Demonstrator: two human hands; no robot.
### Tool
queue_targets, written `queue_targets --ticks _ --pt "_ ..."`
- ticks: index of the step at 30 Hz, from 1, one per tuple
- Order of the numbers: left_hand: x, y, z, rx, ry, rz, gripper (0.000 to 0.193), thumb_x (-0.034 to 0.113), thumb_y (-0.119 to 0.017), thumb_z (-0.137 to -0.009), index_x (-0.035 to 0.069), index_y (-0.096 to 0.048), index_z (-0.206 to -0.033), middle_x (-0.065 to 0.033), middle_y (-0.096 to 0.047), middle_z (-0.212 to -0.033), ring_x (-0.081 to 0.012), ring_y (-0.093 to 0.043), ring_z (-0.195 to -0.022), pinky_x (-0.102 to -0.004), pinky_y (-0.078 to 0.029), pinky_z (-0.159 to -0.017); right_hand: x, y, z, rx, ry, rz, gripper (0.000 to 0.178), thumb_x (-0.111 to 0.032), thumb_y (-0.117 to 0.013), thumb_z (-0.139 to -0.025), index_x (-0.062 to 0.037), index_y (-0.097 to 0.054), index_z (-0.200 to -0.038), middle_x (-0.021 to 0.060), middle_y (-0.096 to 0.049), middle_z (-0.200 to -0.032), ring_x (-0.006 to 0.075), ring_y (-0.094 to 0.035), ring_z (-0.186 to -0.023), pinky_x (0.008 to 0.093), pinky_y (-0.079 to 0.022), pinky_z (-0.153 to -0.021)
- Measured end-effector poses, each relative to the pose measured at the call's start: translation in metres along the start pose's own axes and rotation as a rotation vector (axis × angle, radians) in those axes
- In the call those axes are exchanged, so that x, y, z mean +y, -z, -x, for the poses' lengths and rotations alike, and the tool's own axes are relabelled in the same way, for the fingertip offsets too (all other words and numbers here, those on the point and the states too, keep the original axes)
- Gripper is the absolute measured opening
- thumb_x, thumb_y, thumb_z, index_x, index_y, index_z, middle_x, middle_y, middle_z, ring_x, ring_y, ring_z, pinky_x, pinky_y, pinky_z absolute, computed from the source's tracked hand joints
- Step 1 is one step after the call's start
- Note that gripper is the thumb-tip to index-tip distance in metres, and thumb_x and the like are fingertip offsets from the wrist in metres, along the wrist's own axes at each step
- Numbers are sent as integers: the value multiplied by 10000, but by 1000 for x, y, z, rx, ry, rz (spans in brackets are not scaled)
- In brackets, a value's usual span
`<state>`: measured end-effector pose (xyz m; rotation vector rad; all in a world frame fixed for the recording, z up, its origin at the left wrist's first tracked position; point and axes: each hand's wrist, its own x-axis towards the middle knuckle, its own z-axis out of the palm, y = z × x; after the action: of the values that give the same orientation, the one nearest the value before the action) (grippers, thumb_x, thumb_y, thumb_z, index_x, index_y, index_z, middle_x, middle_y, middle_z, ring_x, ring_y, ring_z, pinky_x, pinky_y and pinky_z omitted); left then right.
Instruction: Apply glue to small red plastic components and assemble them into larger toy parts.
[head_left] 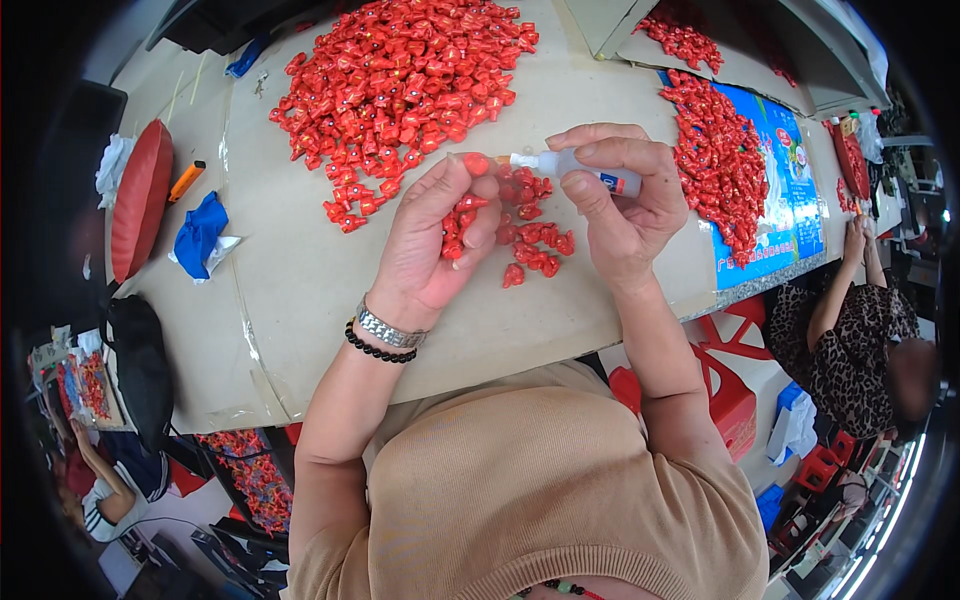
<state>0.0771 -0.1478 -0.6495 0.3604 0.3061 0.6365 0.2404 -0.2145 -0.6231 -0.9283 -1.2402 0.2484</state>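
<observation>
My left hand [425,220] is closed around several small shiny red plastic pieces, with one red piece [476,164] pinched at the thumb and fingertips. A small translucent glue bottle [630,186] lies sideways in my right hand [640,215], gripped by thumb and fingers. Its narrow white nozzle [524,160] points left at the pinched piece; whether they touch is too small to tell. Under and between my hands, a loose cluster of red pieces [535,255] rests on the table [530,330]. Beyond them rises a large pile of similar pieces [400,85].
Another red pile [715,165] partly covers a blue printed sheet [790,170] on the right. At left are a red tray [140,205], an orange marker [187,181] and a blue cloth [200,232]. A person in leopard print [850,330] sits at right, near red stools [735,405].
</observation>
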Motion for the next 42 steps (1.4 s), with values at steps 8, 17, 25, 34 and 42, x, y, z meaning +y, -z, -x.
queue_targets --ticks 8,17,25,34,42 --pt "-1 1 -1 -6 -26 6 196 206 -526 -966 34 -598 -1024 -66 -643 -901 -97 -477 -517 -195 -323 -366 0 0 -1 -5 26 23 181 77 -676 -737 17 -603 -891 162 -668 -896 188 -640 -822 275 -529 -683" --pt "0 2 -1 9 -22 8 186 202 -540 -957 37 -599 -1021 -50 -644 -905 -94 -486 -524 -191 -329 -367 -1 0 -1 -14 37 55 191 77 -685 -731 13 -595 -886 149 -675 -880 190 -648 -817 271 -533 -660" --pt "1 4 -2 -62 -56 4 215 191 -510 -969 23 -557 -1095 -62 -623 -944 -93 -461 -549 -194 -339 -358 -1 0 -1 -14 46 59 196 76 -692 -726 9 -597 -884 149 -676 -870 198 -649 -821 273 -530 -655" --pt "1 3 -1 -48 -86 12 227 103 -543 -936 79 -558 -1162 -85 -639 -1007 -97 -454 -551 -200 -341 -368 -1 0 -1 -12 63 67 198 82 -689 -721 9 -600 -882 147 -677 -870 201 -649 -821 271 -528 -653" --pt "0 3 -1 -62 -90 11 241 58 -540 -925 103 -554 -1162 -69 -609 -1024 -95 -438 -556 -195 -342 -372 -2 0 -1 -13 58 53 200 85 -689 -716 12 -597 -878 154 -676 -879 190 -645 -808 267 -530 -646"
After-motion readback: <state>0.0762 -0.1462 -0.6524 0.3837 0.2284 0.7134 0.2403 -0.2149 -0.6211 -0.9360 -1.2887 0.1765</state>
